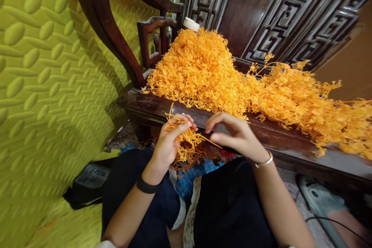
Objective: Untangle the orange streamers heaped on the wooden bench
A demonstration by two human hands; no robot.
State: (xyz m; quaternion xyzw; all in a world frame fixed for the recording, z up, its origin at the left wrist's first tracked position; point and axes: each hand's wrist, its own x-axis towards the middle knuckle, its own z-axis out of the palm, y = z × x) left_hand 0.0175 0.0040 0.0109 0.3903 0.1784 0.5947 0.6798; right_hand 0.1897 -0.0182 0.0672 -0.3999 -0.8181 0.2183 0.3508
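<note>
My left hand (173, 135), with a dark band at the wrist, is closed around a bunch of orange plastic sprigs (187, 139). Thin stems stick out above the fingers, and one longer stem points right. My right hand (232, 133), wearing a light bracelet, is held beside that stem's tip with thumb and fingers apart, and nothing shows between them. Beyond both hands, a large heap of orange plastic sprigs (200, 71) lies on a dark wooden bench (174, 114). Loose orange strands (186, 164) hang or lie below the left hand, partly hidden by it.
A carved wooden backrest (241, 11) and a curved armrest (106, 19) border the heap. Yellow padded wall (43, 66) stands close on the left. Blue plastic (188, 182) lies between the knees. A black bag (90, 182) sits at left; a foot in a sandal (322, 197) is at right.
</note>
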